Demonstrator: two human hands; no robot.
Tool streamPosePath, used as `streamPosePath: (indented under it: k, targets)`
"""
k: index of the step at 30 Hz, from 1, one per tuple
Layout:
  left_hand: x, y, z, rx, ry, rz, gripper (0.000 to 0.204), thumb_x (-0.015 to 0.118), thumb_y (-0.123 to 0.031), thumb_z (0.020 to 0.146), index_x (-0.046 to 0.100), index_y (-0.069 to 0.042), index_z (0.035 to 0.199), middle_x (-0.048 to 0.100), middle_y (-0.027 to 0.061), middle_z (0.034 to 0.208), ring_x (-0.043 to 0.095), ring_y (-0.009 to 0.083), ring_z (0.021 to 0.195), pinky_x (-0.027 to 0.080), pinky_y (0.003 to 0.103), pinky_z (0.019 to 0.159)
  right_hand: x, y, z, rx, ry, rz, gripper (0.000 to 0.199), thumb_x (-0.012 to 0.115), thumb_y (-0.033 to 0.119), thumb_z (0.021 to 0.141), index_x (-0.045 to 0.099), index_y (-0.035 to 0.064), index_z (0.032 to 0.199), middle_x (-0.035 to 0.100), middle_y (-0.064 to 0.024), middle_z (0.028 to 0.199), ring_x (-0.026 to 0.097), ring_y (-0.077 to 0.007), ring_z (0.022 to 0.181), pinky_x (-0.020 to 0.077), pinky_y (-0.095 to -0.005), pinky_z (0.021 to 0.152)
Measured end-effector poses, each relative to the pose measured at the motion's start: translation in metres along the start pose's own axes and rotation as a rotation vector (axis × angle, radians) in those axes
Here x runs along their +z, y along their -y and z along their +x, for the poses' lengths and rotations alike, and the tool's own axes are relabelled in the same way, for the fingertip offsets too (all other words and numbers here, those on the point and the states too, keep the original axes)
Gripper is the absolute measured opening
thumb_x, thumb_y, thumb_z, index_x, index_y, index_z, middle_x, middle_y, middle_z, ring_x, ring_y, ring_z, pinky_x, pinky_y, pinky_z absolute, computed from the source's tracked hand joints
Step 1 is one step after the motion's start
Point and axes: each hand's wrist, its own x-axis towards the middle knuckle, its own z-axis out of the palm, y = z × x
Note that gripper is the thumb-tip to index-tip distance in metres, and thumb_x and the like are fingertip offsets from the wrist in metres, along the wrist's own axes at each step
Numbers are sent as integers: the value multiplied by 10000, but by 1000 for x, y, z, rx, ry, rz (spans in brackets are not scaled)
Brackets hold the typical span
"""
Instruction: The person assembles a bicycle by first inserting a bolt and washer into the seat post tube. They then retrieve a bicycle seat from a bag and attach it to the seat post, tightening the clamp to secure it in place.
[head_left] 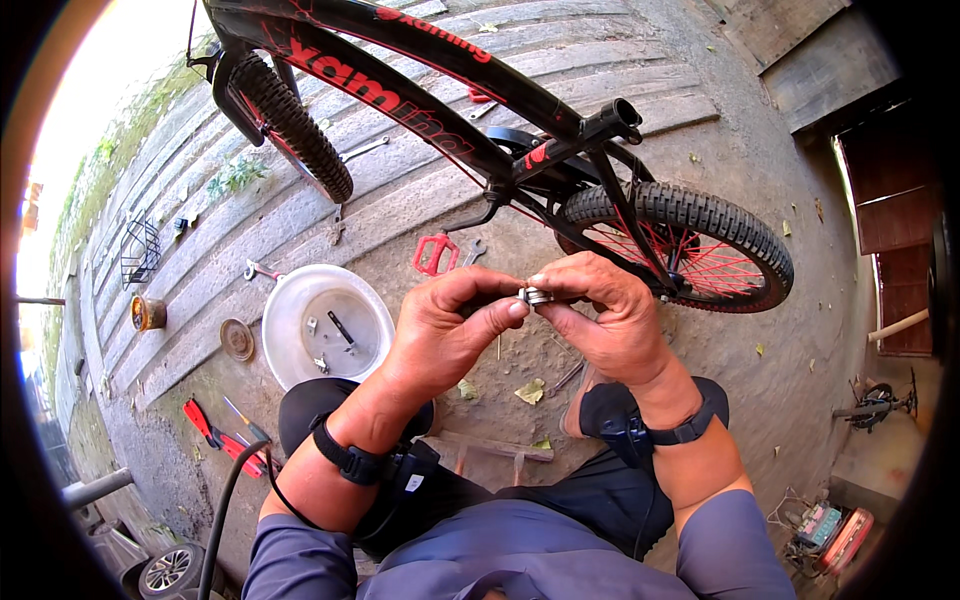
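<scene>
Both hands are held up in front of the person, close together, with the forearms coming in from the bottom. Each wrist wears a black strap.

The left hand [445,325] is curled, and its thumb and first finger pinch in toward the middle. The right hand [600,315] bends over from the other side, and its fingers [560,275] close down on the same spot. The fingers of both hands are shut tight on a small metal ring [535,296]. The two hands touch each other there.

The small metal ring is shiny and silver, round and short. Most of it is hidden by the fingertips, so only a little bit shows between them. It is up in the air, above the dirt ground, just in front of the back wheel [690,245] of a black and red bike [450,90] lying upside down.

On the ground near the left hand sits a white bowl [285,345] with a few small dark parts inside. A red pedal [433,253] lies just past the bowl, near the bike. Red-handled tools [225,440] lie on the ground well apart, by the left elbow. Dry leaves [530,392] lie below the hands.
</scene>
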Motion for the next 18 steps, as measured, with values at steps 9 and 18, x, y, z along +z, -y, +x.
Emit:
streamPosePath:
  k: [9, 18]
  targets:
    - [0, 2, 1, 55, -7, 21, 169, 719, -75, 844, 669, -9, 992, 683, 32, 876, 619, 80, 823, 512, 238, 739, 4, 4, -1, 102, -1, -12, 251, 692, -62, 790, 655, 3, 1029, 651, -96, 1000, 641, -141, 906, 526, -256, 775]
    - [-1, 6, 1, 15, 2, -89, 277, 693, -37, 854, 576, -10, 1104, 675, 53, 945, 647, 116, 833, 521, 241, 722, 4, 5, -2, 282, -71, 183, 247, 687, 0, 836, 631, 4, 1077, 656, -43, 986, 629, -98, 884, 513, -239, 797]
